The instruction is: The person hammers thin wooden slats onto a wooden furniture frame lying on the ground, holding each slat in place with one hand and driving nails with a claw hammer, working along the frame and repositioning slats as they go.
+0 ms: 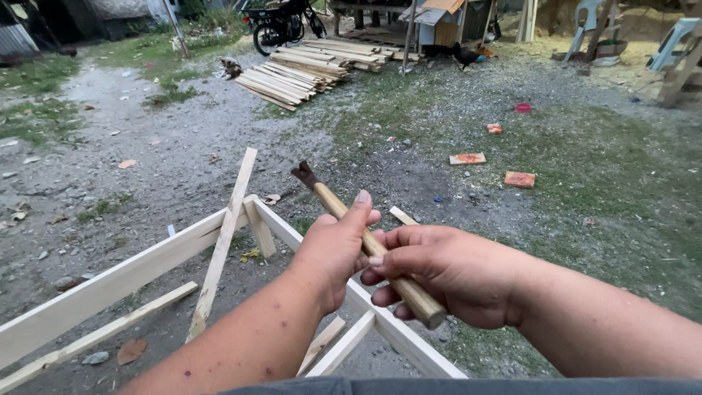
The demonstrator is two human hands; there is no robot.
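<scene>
No packages, labels, signs, screens.

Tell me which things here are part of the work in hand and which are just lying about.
In hand:
- hammer, gripped by left hand and right hand
- wooden frame under the hands

Lying about:
- stack of wood strips
- motorbike
- orange blocks on the ground
- dark chicken

Tan wooden handle (369, 247) with dark rusty-brown hammer head (304, 174); pale cream frame (146, 267); grey gravel ground (168, 146) patched green; orange-red tiles (519, 179); black motorcycle (281, 25).
</scene>
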